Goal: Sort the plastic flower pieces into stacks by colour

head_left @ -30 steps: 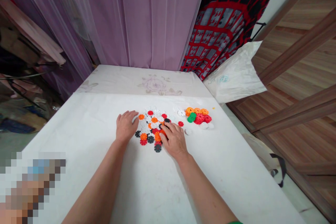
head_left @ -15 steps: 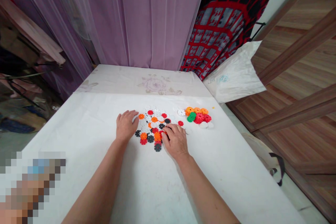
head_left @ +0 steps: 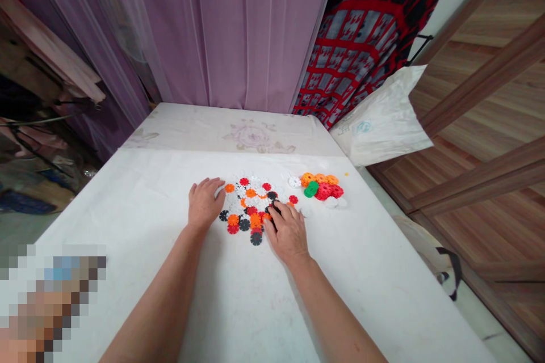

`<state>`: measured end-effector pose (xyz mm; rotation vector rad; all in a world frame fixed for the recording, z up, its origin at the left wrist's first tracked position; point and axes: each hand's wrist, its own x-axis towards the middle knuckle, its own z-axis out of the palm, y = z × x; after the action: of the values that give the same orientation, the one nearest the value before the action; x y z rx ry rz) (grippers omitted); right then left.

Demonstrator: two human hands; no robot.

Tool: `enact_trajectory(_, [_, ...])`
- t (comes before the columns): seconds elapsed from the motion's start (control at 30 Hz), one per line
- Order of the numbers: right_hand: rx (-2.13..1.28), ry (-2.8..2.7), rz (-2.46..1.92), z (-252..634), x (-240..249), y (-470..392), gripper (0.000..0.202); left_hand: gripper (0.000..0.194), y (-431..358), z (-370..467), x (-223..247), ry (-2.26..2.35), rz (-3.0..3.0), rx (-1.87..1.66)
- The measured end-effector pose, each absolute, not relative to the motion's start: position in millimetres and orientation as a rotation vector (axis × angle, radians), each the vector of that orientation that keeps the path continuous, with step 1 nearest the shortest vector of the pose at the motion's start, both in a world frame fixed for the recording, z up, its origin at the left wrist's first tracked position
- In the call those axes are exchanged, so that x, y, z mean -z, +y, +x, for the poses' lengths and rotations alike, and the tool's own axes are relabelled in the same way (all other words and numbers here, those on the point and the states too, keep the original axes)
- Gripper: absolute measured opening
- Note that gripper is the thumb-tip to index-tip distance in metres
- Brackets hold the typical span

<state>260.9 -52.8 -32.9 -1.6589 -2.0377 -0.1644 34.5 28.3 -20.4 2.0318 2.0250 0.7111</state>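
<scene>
Small notched plastic discs in white, black, red and orange lie in a loose pile in the middle of the table. My left hand (head_left: pixel 206 202) rests at the pile's left edge, its fingers stretched and slightly bent, with nothing in them. An orange disc (head_left: pixel 230 188) lies just beyond its fingertips. On the right side of the pile, my right hand (head_left: pixel 289 231) has its fingertips on a black disc (head_left: pixel 275 205), which they partly hide. Its thumb is apart from the fingers, beside an orange disc (head_left: pixel 255 220). At the near edge lies another black disc (head_left: pixel 256 238).
Right of the pile are grouped discs: orange ones (head_left: pixel 326 180), red ones (head_left: pixel 324 190), a green stack (head_left: pixel 310 189) and white ones (head_left: pixel 331 202). A white bag (head_left: pixel 383 122) stands by the right table edge. Purple curtains (head_left: pixel 238 28) hang behind the white-covered table (head_left: pixel 247 306).
My right hand has shifted slightly right, and a black disc under its fingertips has slid right with it. My left hand has stayed in place.
</scene>
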Motion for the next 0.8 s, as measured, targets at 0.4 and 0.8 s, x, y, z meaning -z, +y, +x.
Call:
enact_trajectory(0.4, [0.157,-2.054,-1.539,261.1,31.5,-60.9,0.026,0.035,28.5,34.5,20.8,2.025,2.039,-0.708])
enact_trajectory(0.8, [0.122,-2.012,-1.523,263.0,33.0,-60.2,0.022,0.035,27.2,35.4,17.5,2.031,2.019,-0.710])
